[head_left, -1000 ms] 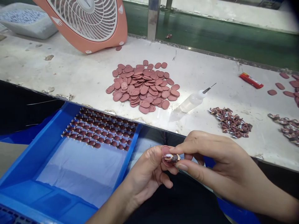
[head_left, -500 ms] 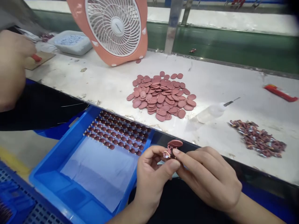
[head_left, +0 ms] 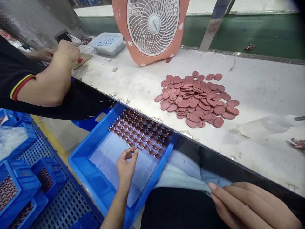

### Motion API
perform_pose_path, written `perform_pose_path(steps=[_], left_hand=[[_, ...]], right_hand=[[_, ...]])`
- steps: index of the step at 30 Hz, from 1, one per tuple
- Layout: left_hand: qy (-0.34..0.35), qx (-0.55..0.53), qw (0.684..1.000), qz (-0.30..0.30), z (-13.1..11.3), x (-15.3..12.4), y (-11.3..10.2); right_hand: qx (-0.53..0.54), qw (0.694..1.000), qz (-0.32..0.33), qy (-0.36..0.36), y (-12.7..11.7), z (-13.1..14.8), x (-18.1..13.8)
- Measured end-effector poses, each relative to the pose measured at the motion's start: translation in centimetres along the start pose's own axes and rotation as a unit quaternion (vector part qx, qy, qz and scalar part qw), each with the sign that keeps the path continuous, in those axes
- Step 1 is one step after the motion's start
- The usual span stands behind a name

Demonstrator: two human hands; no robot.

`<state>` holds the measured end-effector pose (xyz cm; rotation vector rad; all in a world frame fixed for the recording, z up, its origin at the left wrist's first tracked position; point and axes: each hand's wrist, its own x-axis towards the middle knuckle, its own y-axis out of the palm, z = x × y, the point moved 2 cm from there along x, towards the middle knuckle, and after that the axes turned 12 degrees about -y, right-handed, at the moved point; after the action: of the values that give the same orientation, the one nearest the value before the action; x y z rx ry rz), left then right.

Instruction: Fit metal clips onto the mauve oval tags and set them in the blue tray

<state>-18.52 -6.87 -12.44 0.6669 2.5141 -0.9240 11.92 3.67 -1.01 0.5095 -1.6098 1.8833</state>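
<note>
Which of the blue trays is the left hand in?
The large tray at the table edge, with brown parts in neat rows; the left hand is at its front row. The small bins lie apart, lower left.

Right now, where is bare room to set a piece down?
In the tray, the sheet nearer than the rows is bare, around the left hand. On the table, a bare strip runs between the fan and the tray, left of the discs. The tray's far end is packed.
</note>
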Motion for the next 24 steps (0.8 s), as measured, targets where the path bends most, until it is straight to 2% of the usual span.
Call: perform_pose_path(steps=[4, 9, 20, 24], left_hand=[[0.005, 0.153, 0.988, -0.012, 2.2, 3.7, -1.0], [0.012, 0.258, 0.966, -0.018, 2.0, 4.7, -0.1], [0.019, 0.331, 0.943, -0.031, 1.7, 5.5, 0.6], [0.052, 0.326, 0.943, -0.052, 1.3, 5.3, 0.4]], right_hand=[[0.027, 0.999, 0.005, 0.017, 0.1, -1.0, -1.0], [0.056, 0.998, 0.023, 0.029, -0.1, -1.6, -2.1], [0.042, 0.997, 0.003, 0.063, -0.4, -1.9, -2.3], [0.012, 0.997, -0.022, 0.07, -1.3, -2.5, -1.9]])
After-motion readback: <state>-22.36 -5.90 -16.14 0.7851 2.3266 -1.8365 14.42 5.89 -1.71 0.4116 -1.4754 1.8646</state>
